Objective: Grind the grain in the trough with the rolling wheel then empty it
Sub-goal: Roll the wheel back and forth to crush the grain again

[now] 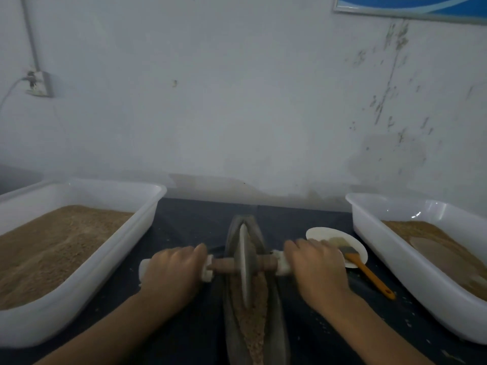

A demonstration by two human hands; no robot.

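Both hands grip the axle of a grey stone rolling wheel [245,262] standing in a long dark boat-shaped trough [232,312] at lower centre.

Left hand [171,272] and right hand [316,270] each curl round a white-wrapped end of the brown wooden axle [224,266], either side of the wheel; crushed tan grain [253,327] fills the trough's near part.

Matt grey metal wheel [244,262] on a turned wooden axle [224,265], dull rough trough [232,322], and glossy white plastic tubs [110,248] were shown.
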